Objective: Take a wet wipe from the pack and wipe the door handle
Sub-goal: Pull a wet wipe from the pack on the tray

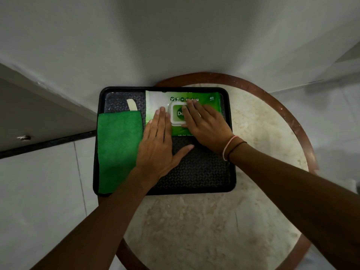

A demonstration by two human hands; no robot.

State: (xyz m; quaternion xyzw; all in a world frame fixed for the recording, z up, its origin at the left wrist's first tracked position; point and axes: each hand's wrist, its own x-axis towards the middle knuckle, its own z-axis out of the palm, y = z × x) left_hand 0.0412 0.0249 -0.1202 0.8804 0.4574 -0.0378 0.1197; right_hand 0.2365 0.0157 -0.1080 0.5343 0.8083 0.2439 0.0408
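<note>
A green and white wet wipe pack [209,98] lies at the back of a black tray [232,152], its white-rimmed flip lid [176,114] closed. My left hand [159,145] rests flat with fingers on the pack's left part, beside the lid, thumb spread out over the tray. My right hand [206,125] lies flat across the right side of the lid and pack, fingers extended. Neither hand grips anything. No door handle is in view.
A folded green cloth [118,151] lies in the tray's left part, with a small cream tab [132,105] behind it. The tray sits on a round marble-topped table with a wooden rim [290,117], against a white wall. Tiled floor lies left.
</note>
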